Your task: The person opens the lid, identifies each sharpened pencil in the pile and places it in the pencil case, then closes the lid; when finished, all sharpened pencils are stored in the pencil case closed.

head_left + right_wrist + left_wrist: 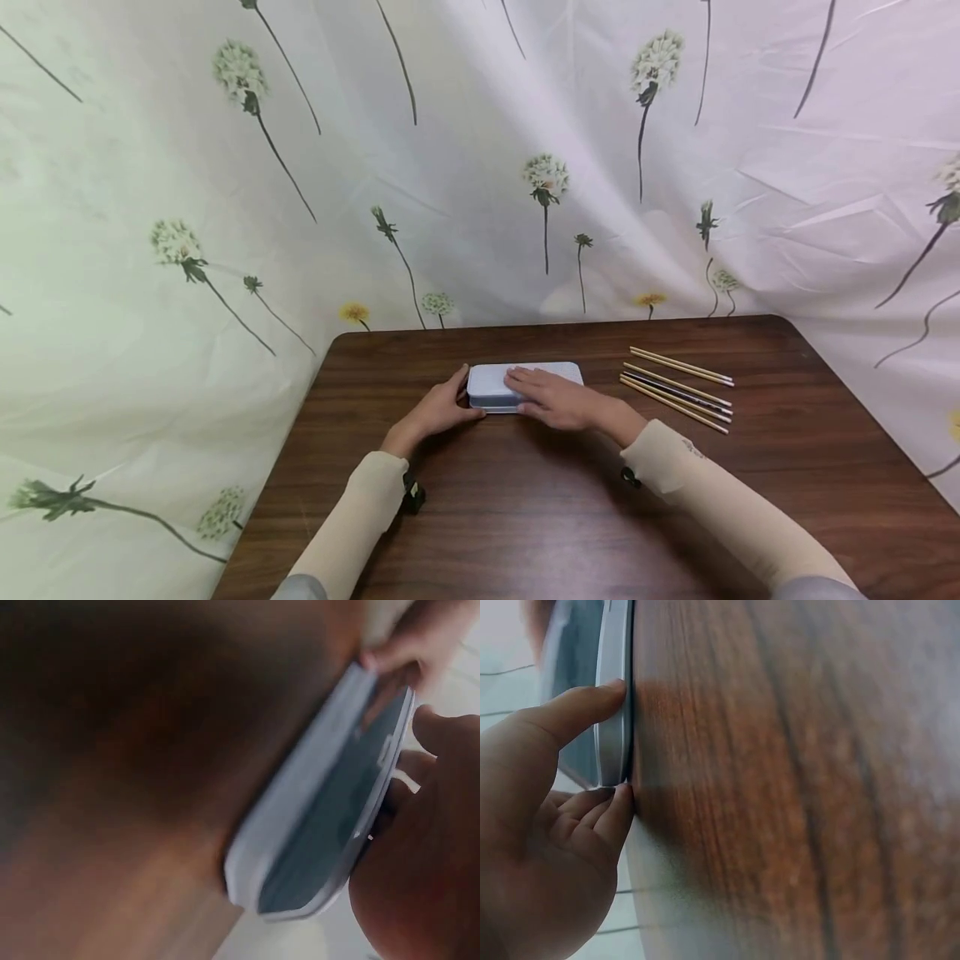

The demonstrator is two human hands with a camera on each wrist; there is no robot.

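A pale, flat, rounded-corner pencil case lies near the far middle of the table. Its white lid is on top, and a grey-blue band shows between the lid's rim and the light base. My left hand holds the case's left end, with the thumb on the front side and the fingers bent at the end face, as the left wrist view shows. Flat across the lid's right half rests my right hand, its fingers extended. From the right wrist view I cannot tell whether the lid sits fully down.
Several pencils with white ends lie roughly parallel on the brown wooden table, right of the case. A pale cloth with a dandelion print hangs behind the table and along its sides.
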